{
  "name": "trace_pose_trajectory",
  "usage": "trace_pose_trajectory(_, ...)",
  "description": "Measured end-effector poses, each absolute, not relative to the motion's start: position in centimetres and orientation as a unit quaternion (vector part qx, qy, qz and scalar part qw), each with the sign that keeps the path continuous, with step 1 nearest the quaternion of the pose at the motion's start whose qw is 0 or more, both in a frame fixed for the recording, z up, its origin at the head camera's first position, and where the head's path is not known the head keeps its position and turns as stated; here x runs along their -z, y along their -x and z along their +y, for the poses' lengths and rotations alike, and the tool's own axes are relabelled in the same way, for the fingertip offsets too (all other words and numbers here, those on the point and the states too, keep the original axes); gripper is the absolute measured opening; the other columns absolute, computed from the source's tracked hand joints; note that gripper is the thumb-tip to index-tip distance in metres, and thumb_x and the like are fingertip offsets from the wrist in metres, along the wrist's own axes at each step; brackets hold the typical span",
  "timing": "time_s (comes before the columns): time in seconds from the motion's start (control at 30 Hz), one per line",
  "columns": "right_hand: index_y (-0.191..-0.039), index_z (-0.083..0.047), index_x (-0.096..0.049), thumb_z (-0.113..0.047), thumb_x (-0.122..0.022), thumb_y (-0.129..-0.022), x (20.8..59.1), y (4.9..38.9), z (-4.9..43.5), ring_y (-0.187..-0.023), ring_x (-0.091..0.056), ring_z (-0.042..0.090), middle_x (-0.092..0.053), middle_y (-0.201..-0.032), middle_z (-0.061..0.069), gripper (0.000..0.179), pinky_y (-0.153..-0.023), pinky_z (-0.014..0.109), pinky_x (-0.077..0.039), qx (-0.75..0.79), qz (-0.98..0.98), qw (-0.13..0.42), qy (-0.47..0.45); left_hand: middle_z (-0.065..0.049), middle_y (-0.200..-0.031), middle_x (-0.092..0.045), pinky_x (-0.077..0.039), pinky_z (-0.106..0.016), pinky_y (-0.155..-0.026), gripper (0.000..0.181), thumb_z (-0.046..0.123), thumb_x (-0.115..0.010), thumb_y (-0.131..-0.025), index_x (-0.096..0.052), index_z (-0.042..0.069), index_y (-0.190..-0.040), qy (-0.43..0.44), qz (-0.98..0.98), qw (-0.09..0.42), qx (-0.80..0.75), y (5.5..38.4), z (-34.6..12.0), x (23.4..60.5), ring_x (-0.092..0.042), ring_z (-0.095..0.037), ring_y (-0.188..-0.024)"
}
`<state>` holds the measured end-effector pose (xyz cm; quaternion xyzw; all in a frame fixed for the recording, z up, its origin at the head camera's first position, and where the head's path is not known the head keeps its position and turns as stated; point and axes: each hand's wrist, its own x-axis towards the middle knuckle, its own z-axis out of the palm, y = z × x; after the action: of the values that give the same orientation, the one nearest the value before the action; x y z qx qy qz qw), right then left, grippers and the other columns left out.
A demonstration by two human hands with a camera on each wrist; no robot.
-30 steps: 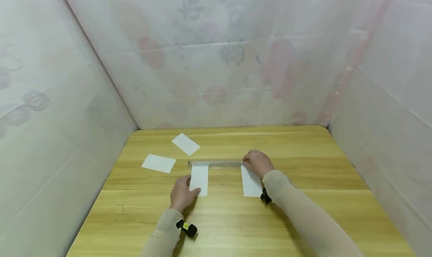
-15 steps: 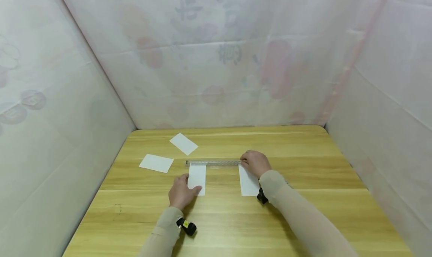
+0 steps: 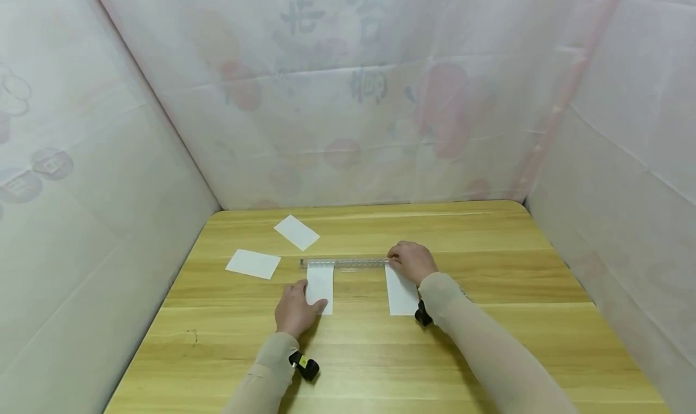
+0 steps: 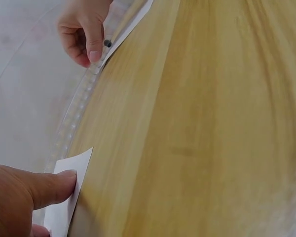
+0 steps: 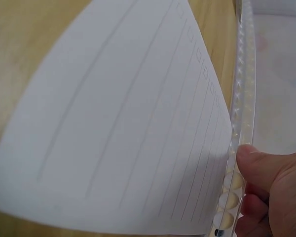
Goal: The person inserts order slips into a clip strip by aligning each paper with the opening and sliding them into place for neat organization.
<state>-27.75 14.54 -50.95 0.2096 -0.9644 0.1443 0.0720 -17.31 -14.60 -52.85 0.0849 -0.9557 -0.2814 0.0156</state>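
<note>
The clear strip (image 3: 359, 263) is pinched between fingertips of the right hand (image 3: 414, 263), while the paper (image 3: 320, 286) gripped beneath the thumb of the left hand (image 3: 296, 311) could be skewed by uneven pulling.

Clear strip (image 3: 353, 263): transparent plastic, narrow and straight, with a row of round shapes along it; runs from 9 to 3 o'clock over the worktop (image 3: 348, 359), gripped near its 3 o'clock end by the right hand (image 3: 414, 263).
Left sheet (image 3: 320, 286): white, rectangular, its 12 o'clock edge at the strip; held from 8 o'clock by the left hand (image 3: 296, 310), thumb on its face.
Right sheet (image 3: 399, 294): white, thin parallel lines and small boxes, 12 o'clock edge at the strip, partly hidden.
</note>
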Motion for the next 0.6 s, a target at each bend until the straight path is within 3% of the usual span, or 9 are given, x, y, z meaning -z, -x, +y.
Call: trace_pose_trajectory(0.6,-0.098,-0.016,-0.075,-0.021,-0.073,-0.086,51.02,27.92,14.54,-0.086,-0.064,0.02,-0.067,-0.094,-0.001,0.013,-0.078,0.041,-0.052,-0.156,-0.966,0.058,-0.198,-0.022,-0.12,-0.05,-0.05,-0.049,-0.076,0.084,0.051,-0.076,-0.077,-0.049,-0.002,-0.137,-0.079,-0.957,0.006,0.28,17.59,-14.14,52.37,-0.058,-0.034,-0.095)
